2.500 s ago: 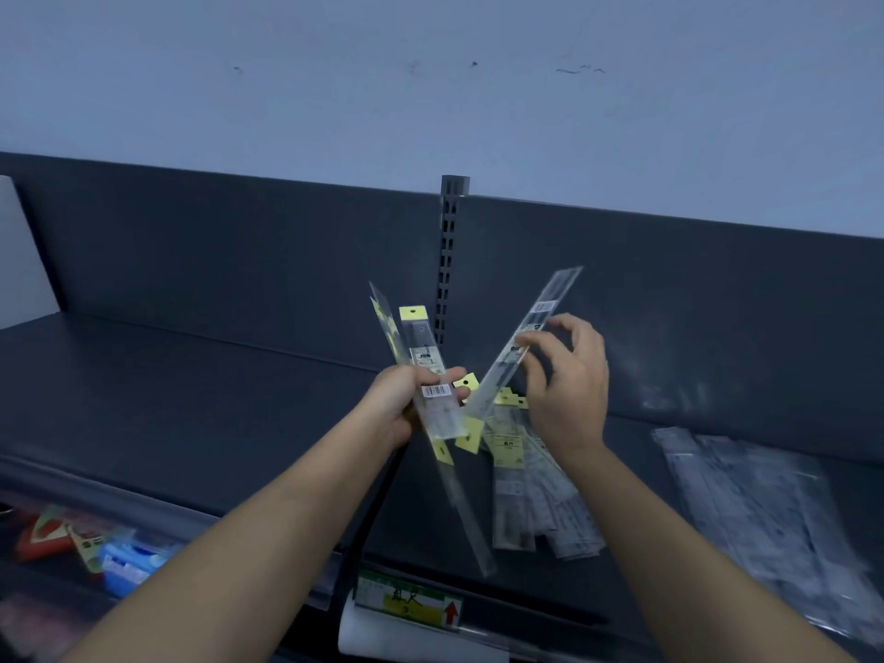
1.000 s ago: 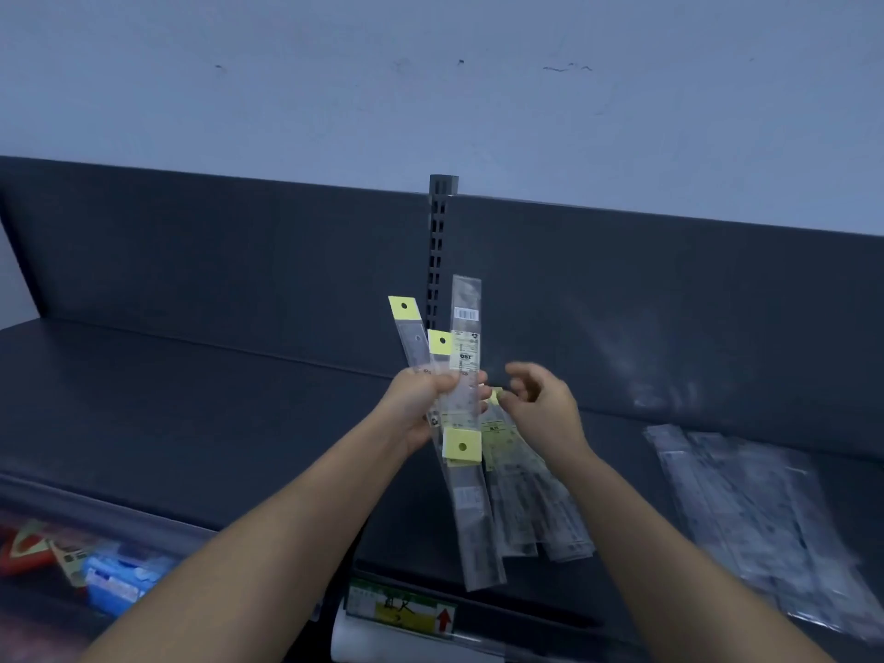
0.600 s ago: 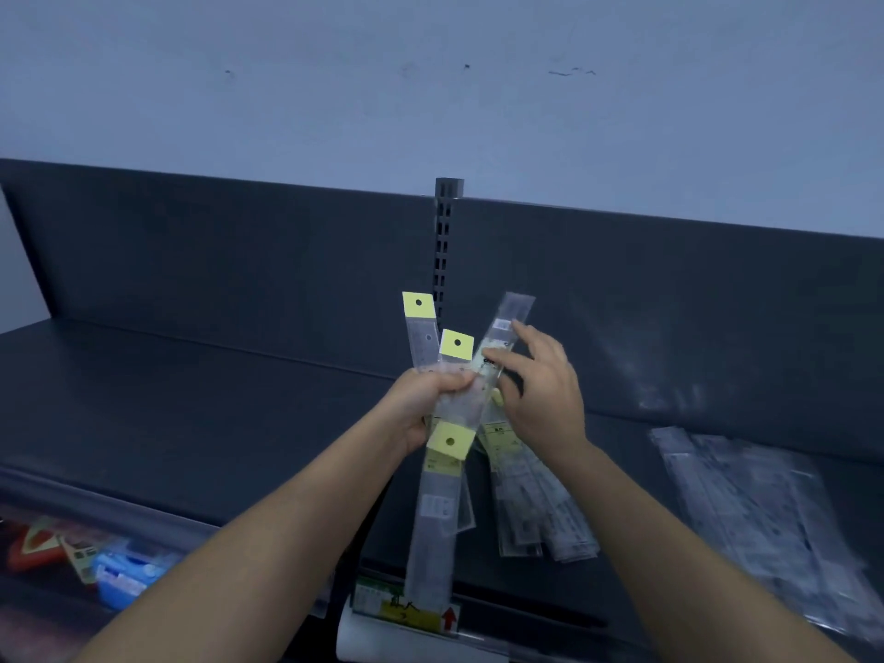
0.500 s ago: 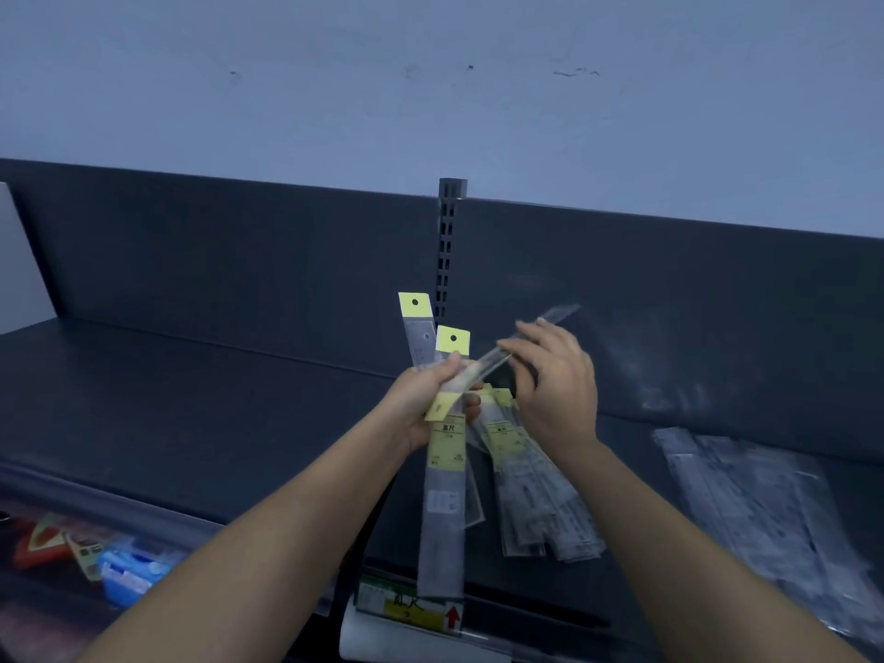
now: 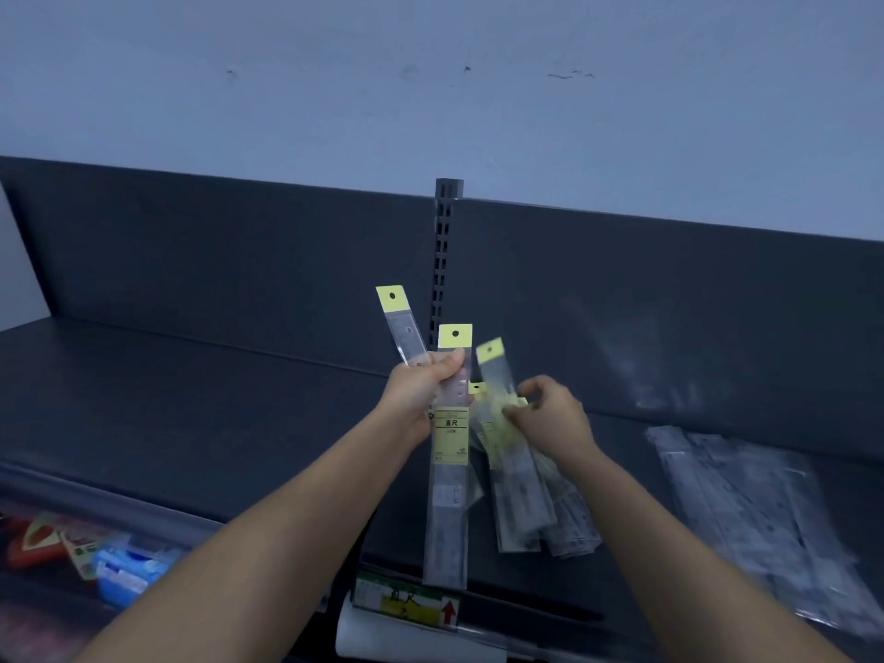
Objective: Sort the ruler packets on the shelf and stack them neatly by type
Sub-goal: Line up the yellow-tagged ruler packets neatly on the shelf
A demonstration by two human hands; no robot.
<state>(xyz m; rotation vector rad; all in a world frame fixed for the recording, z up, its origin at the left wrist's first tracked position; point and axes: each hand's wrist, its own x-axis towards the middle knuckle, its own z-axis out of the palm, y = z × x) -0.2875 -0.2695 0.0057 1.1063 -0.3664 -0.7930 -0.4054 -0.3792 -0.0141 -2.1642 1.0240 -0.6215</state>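
My left hand (image 5: 421,392) grips a fan of clear ruler packets (image 5: 449,452) with yellow header tabs, held upright above the dark shelf (image 5: 191,413). One long packet hangs straight down past the shelf's front edge. My right hand (image 5: 550,418) pinches another yellow-tabbed packet (image 5: 495,375) just right of the fan, its tab pointing up. Beneath my right hand a loose pile of similar packets (image 5: 531,509) lies on the shelf. A second pile of clear packets without yellow tabs (image 5: 746,519) lies at the right.
A slotted upright post (image 5: 445,260) splits the dark back panel. A yellow price label with a red arrow (image 5: 406,610) sits on the shelf's front rail. Red, yellow and blue items (image 5: 95,552) lie on a lower shelf at the left.
My right hand turned a packet from tilted right with its tab low to upright with its tab on top, then dropped lower beside the fan. The left hand's fan stayed raised.
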